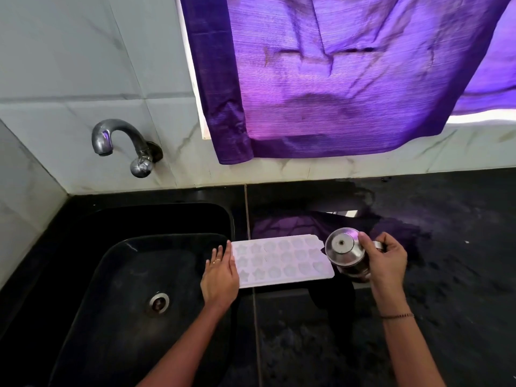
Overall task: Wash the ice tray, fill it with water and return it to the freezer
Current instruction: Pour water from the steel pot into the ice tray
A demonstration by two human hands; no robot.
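Head view: our left hand (219, 277) lies flat, fingers extended, against the ice tray's (282, 261) end nearest the sink (83, 275); our right hand (386, 258) is closed around a steel jug (346, 254) tilted at the tray's far end. We judge the thin, light, flexible tray, resting on the counter (446, 289) beside the sink, best lifted level by both short ends once filled.
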